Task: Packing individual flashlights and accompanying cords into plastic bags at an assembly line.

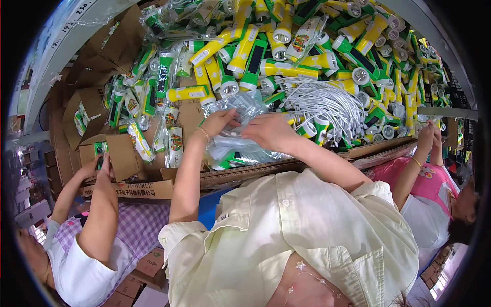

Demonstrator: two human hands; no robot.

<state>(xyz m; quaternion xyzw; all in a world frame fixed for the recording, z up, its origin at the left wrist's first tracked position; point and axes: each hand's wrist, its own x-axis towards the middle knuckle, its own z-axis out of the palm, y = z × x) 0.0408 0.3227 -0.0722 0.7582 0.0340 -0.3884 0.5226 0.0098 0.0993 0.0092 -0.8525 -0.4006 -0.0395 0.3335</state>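
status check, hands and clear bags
Left hand and right hand at the clear bags, grip unclear. Bags crumpled. Flashlights and white cables crowd close.

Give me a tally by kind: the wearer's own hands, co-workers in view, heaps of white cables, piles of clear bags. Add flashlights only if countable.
Own hands: 2 (left hand, right hand)
Co-workers: 2 (left co-worker, right co-worker)
Heap of white cables: 1
Pile of clear bags: 1
Total: 6
Flashlights: too many, overlapping, to count; left out.

The bags [249, 104] are glossy, crinkled plastic, the flashlights [244, 48] smooth, shiny plastic, and the carton [230, 177] matt cardboard.
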